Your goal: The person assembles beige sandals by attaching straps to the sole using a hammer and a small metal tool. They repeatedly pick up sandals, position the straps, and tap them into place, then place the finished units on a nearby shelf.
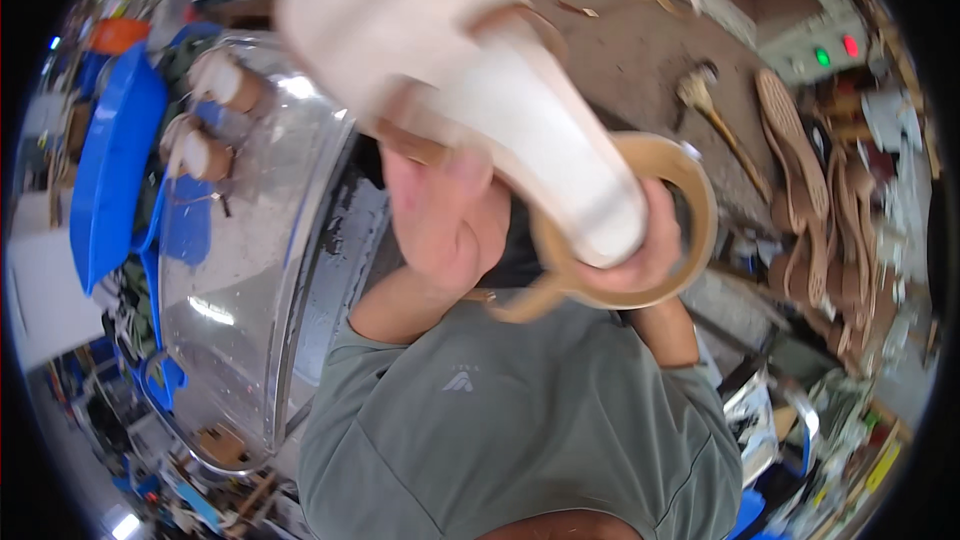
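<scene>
A pale slide sandal (540, 110) with a white insole is held up before my chest, its wide toe end to the upper left and slightly blurred. My left hand (450, 220) grips it at the side by the strap, thumb toward the footbed and the other fingers partly hidden. Around the heel my right hand (655, 245) is closed, its fingers partly behind the shoe. A roll of tan tape (706, 205) rings the right hand, and a loose strip of it hangs off to the left below the heel.
On my left stands a clear plastic cover (260, 270) in a metal frame, heeled shoes (232, 85) beyond it, and a blue bin (118, 165). A brush (735, 140) lies on the brown bench at right, near several tan soles (795, 140) and a panel with lights (825, 57).
</scene>
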